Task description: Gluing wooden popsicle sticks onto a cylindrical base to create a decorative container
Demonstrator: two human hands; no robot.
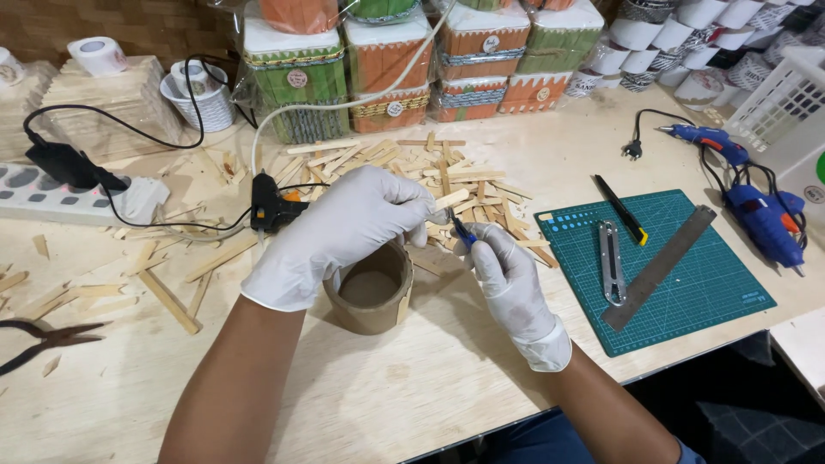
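Observation:
Both hands wear white gloves. My left hand [344, 232] pinches a flat wooden craft stick [450, 200] above a short cardboard tube [371, 301] that stands upright on the table. My right hand [507, 279] grips a small blue-handled tool [464, 230] whose tip meets the stick's near end; its working end is too small to make out. A pile of loose wooden sticks [404, 167] lies just behind the hands.
A black glue gun [273, 209] lies left of the tube, cabled to a power strip [51, 193]. To the right, a green cutting mat [687, 283] carries a steel ruler [660, 266] and two cutters. Blue glue guns [765, 219], dark pliers [43, 339] and stacked decorated boxes [404, 69] ring the table.

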